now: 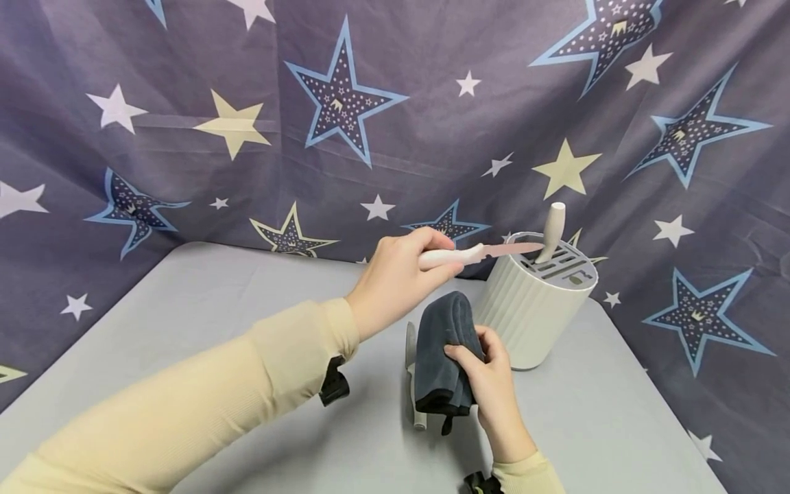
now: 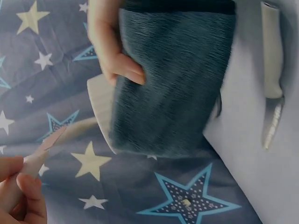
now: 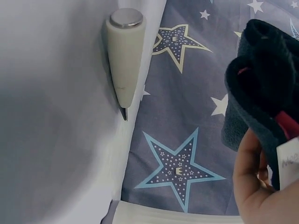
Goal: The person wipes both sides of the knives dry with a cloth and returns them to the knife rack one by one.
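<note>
The left hand point(image 1: 395, 278) grips a pink-bladed knife point(image 1: 472, 256), long axis nearly horizontal, blade toward the knife block point(image 1: 518, 315). The right hand point(image 1: 496, 391), nearer the block, grips a folded cloth point(image 1: 438, 350).

Pink-bladed knife point(image 1: 474, 255), held aloft; folded dark-grey cloth point(image 1: 437, 351) nearby.

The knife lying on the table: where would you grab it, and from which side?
Probably the knife is best taken by its pale handle, from above and the left. In the head view, the handle is the nearer end, the blade points away, and the cloth hides part of its right side.
</note>
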Demonstrator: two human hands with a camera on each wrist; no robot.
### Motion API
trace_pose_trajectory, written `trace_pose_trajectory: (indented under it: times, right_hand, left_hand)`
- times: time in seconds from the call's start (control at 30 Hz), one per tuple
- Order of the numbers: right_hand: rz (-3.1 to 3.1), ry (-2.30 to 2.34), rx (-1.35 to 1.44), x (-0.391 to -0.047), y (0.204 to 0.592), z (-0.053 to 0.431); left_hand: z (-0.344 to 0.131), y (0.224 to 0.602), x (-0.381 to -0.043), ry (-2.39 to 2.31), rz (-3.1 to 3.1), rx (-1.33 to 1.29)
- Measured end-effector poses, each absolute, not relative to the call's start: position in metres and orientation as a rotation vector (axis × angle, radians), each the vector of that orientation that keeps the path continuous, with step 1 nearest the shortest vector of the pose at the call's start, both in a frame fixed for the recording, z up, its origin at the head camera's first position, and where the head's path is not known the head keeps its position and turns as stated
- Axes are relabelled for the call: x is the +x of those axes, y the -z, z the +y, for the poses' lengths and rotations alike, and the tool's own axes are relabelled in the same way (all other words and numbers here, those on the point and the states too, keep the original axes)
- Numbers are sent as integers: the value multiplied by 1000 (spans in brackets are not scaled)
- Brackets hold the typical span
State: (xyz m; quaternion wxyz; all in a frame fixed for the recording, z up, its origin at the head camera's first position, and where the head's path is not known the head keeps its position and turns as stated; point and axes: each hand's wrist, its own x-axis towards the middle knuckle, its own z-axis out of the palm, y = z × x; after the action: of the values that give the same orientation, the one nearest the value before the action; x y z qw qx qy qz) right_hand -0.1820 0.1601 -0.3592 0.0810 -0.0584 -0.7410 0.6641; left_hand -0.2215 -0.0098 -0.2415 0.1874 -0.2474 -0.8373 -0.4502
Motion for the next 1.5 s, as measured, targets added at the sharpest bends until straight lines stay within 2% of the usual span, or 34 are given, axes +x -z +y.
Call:
trace_pose_trajectory:
  times: [0.23, 0.5, 0.87, 1.5]
  right_hand:
    - [-2218, -1980, -185, -181, 359, 161]
    - [-2202, -2012, -183, -180, 355, 165]
    - [-2167, -2057, -189, -181, 353, 168]
    - [-2187, -2033, -178, -182, 356, 169]
  left_hand:
    - [5, 231, -221, 1323, -2361, -792]
    - [17, 226, -227, 1122, -2279, -931]
    - [34, 221, -231, 944, -2281, -984]
    - [43, 229, -234, 938, -2241, -954]
